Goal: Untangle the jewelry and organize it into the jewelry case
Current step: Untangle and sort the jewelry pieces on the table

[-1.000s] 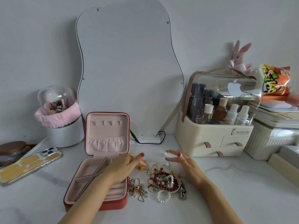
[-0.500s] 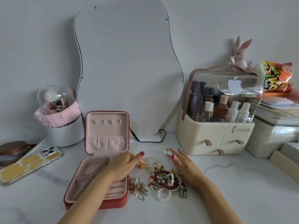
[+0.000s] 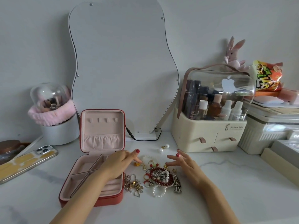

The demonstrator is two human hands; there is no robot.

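The red jewelry case (image 3: 73, 189) lies open with its pink lid (image 3: 102, 130) upright. To its right sits a tangled jewelry pile: a red bead bracelet (image 3: 159, 177), a pearl bracelet (image 3: 159, 191), a gold and silver tangle (image 3: 133, 185) and red rings (image 3: 146, 177). My left hand (image 3: 118, 164) reaches over the case's right edge, fingertips touching a small gold piece (image 3: 137, 164), thumb raised. My right hand (image 3: 186, 164) hovers just right of the pile with fingers spread, holding nothing. Two pearl earrings (image 3: 163, 148) lie apart, farther back.
A wavy mirror (image 3: 123, 67) leans on the wall behind, its black cable (image 3: 145, 138) on the tabletop. A cream cosmetics organiser (image 3: 208, 135) stands at right, boxes (image 3: 267, 131) beyond it. A phone (image 3: 27, 160) and a brush holder (image 3: 58, 126) are at left.
My right hand has drawn back from the pearl earrings toward the pile's right side, fingers more bent. My left hand has stayed by the gold piece.
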